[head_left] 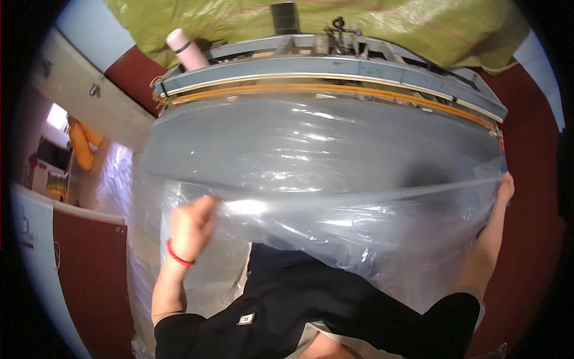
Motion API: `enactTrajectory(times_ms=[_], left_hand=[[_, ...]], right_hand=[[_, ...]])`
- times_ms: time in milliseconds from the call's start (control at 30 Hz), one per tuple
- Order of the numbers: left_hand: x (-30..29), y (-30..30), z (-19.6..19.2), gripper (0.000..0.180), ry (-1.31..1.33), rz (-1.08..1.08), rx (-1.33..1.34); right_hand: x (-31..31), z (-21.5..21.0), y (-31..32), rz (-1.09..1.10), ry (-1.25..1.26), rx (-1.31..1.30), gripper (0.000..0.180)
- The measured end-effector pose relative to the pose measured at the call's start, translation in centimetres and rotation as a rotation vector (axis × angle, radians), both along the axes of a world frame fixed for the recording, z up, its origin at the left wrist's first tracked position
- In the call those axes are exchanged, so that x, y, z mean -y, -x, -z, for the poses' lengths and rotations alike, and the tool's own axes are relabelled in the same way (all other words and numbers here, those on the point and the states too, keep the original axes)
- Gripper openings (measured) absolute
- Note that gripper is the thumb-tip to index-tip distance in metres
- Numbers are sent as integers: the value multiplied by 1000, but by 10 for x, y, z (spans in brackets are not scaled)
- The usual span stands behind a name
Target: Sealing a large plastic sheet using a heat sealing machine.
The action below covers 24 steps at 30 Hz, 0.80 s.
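A wide sheet of clear plastic film [335, 206] stretches across in front of me, its upper edge pulled into a taut line between my hands. My left hand [194, 224], slightly blurred and with a red band at the wrist, is closed on the left end of that edge. Far to the right, my right hand [506, 186] grips the other end, with its fingers partly hidden. Behind the film lies a smooth grey work surface [239, 131], and more loose film hangs down against my body.
Along the far side runs a blue-grey metal frame [335, 69] with an orange strip [287, 90]. A pink bottle [188, 51] leans at its left end. Green-yellow sheeting [406, 24] covers the back. At left are a door [95, 78] and crumpled film [116, 179].
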<state>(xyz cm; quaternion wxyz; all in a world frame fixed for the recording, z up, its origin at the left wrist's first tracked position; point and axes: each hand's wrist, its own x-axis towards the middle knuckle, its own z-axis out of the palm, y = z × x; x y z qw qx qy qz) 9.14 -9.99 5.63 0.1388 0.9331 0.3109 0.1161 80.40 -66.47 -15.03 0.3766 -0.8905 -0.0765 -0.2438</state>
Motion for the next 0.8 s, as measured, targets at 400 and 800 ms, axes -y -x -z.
enactTrajectory(times_ms=[400,800], left_hand=[[37,11,179,47,1373,-164,562],[-132,28,51,12,386,-618,1512]], right_hand=[[-29,-4,8,-15,-64,-27,32],[-27,-6,25,-17,-196,-95,39]])
